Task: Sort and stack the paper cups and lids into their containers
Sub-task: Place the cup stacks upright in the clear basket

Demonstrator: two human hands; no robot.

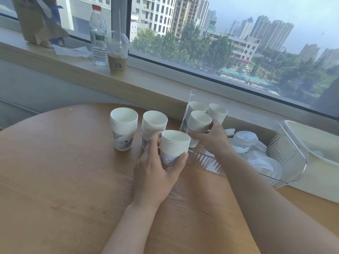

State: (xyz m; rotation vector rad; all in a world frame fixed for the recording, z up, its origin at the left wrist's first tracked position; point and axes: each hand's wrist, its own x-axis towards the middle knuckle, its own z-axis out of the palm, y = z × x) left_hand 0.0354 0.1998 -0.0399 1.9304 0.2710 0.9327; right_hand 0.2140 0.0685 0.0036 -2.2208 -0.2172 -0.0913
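Note:
My left hand (156, 167) grips a stack of white paper cups with a blue print (174, 145), standing on the round wooden table just left of the clear plastic container (201, 159). My right hand (211, 138) is closed around another cup stack (200, 121) inside the container's left end. Two more stacks (197, 107) (217, 111) stand behind it in the container. White lids (245, 138) lie piled in the container's right part. Two further cup stacks (123, 131) (153, 125) stand on the table to the left.
A second clear container (311, 136) sits at the far right. On the window sill stand a water bottle (98, 35), a lidded drink cup with a straw (117, 52) and a brown paper bag (38, 21). The wooden table (64, 180) spreads to the left.

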